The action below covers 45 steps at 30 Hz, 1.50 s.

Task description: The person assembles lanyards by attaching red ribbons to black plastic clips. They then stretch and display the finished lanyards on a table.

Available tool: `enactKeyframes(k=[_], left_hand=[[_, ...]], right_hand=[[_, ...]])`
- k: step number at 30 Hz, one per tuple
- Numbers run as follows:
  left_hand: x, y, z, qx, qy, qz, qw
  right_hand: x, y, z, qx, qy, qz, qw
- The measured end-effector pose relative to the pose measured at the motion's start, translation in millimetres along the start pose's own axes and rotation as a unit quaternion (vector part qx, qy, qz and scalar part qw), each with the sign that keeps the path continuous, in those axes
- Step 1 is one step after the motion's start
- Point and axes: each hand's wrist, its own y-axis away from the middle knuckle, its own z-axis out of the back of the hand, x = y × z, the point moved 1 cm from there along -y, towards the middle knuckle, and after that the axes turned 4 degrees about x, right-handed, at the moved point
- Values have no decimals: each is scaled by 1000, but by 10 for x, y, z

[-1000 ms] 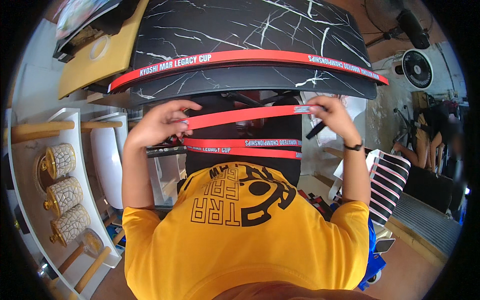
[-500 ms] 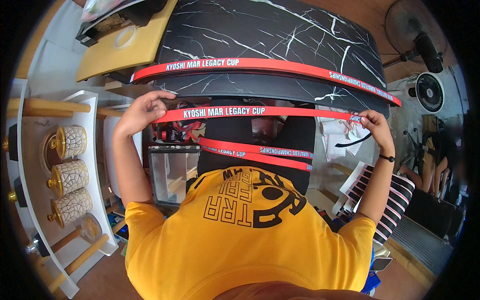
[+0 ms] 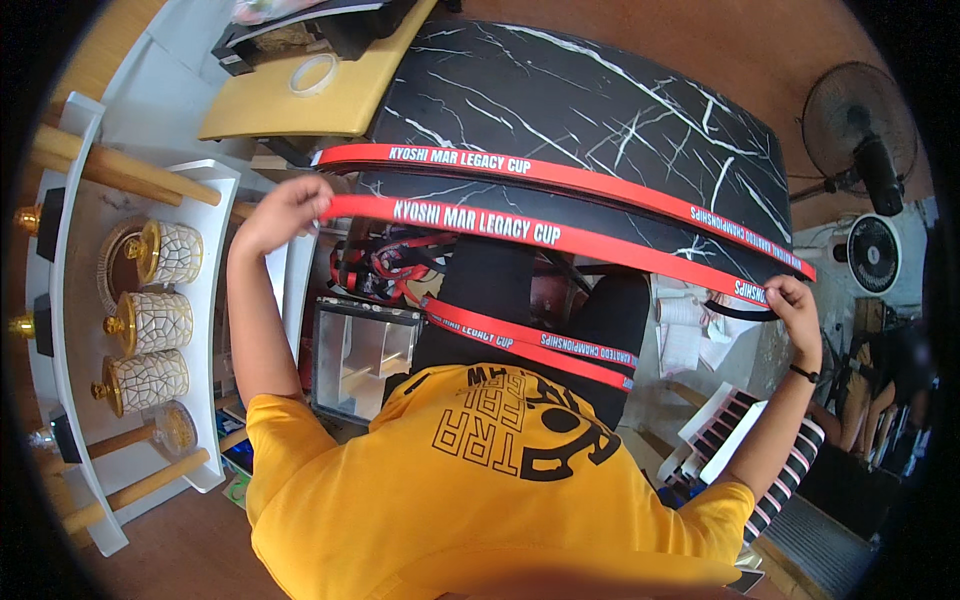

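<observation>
A long red printed ribbon point(image 3: 590, 243) is stretched between my hands, in front of the table's near edge. My left hand point(image 3: 285, 214) pinches its left end between thumb and fingers. On the far side, my right hand point(image 3: 793, 303) grips the other end, where a dark underside curls below the fingers. A flat bundle of similar red ribbons point(image 3: 580, 181) lies along the front of the black marbled table point(image 3: 560, 95). More red ribbon point(image 3: 480, 335) lies across my dark-clad lap, bent into two strips.
Left stands a white shelf point(image 3: 205, 330) holding several gold-lidded jars point(image 3: 150, 325). A yellow table point(image 3: 270, 105) bears a tape roll point(image 3: 313, 75). Two fans, one larger point(image 3: 860, 135) and one white point(image 3: 873, 253), stand right. A glass-fronted box point(image 3: 365, 355) sits near my left knee.
The ribbon between my hands has risen on the left toward the table edge and slants down to the right. My right hand sits farther right and lower. The whole view has shifted.
</observation>
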Motion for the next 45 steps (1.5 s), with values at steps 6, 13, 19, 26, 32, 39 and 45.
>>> enactKeyframes(k=[6, 13, 19, 26, 32, 39, 45], left_hand=[[103, -381, 478, -170, 80, -40, 981], [372, -711, 506, -244, 114, -3, 963], [454, -763, 448, -246, 122, 0, 961], [504, -830, 394, -262, 124, -1, 957], [568, -863, 388, -270, 126, -8, 955], [929, -1076, 511, -265, 92, -42, 959], [1229, -1175, 654, -260, 60, -40, 963]], right_hand=[[291, -138, 460, 1, 10, 6, 1000], [478, -535, 727, -43, 103, 13, 994], [471, -738, 711, -41, 132, 8, 990], [375, -835, 660, -45, 147, -3, 988], [305, -912, 626, -47, 161, -2, 986], [102, -974, 672, 7, 255, -48, 966], [-289, -805, 1061, -41, 273, -138, 951]])
